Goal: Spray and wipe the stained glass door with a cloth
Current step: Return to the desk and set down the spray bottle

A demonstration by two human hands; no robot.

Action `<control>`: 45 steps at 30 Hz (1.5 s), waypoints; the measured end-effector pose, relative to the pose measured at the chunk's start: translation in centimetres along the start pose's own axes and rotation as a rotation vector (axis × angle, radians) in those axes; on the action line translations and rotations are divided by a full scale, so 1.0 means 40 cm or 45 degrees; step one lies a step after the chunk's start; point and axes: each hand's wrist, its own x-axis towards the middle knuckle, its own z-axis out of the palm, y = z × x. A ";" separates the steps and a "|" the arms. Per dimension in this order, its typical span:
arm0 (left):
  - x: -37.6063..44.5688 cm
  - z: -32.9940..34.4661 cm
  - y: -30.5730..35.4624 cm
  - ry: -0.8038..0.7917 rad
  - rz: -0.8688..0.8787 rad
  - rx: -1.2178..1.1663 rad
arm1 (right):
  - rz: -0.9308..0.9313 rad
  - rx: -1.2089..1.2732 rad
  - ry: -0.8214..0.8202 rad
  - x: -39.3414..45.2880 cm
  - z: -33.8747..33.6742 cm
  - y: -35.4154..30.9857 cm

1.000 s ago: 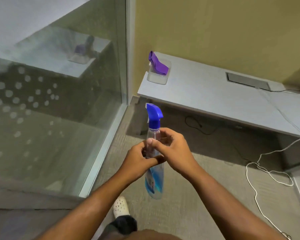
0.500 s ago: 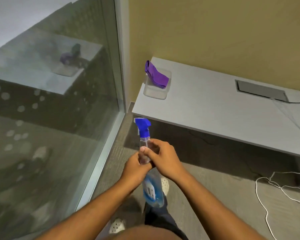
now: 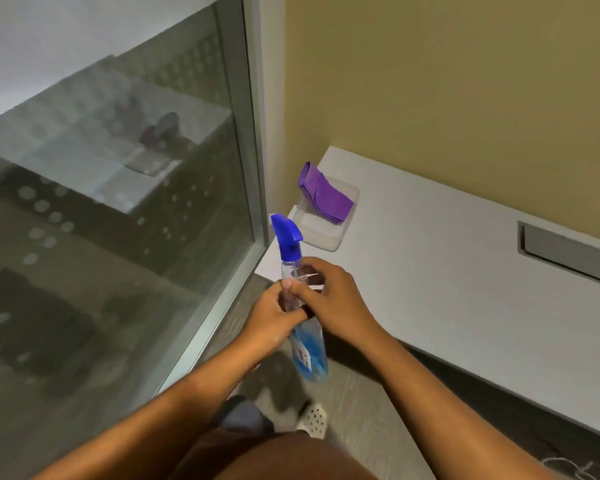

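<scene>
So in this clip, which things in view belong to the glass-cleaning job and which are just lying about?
Belong to the job:
- spray bottle, gripped by left hand and right hand
- purple cloth, lying on the clear container
- glass door

Lying about:
- desk
- white cable on the floor

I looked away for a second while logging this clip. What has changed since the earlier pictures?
The person has stepped closer to the desk, so the purple cloth in its clear tray and the glass door loom nearer. Nothing was picked up or released: left hand and right hand still clasp the spray bottle upright. The cloth lies untouched.
</scene>
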 end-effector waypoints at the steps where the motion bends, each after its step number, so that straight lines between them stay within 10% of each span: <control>1: 0.024 0.009 0.010 -0.003 0.012 0.001 | -0.005 0.004 0.008 0.020 -0.015 0.006; 19: 0.557 0.036 0.145 -0.621 0.297 0.374 | 0.143 0.069 0.351 0.321 -0.225 0.063; 45: 0.694 0.092 -0.009 -0.419 0.577 1.408 | 0.203 0.060 0.456 0.461 -0.356 0.261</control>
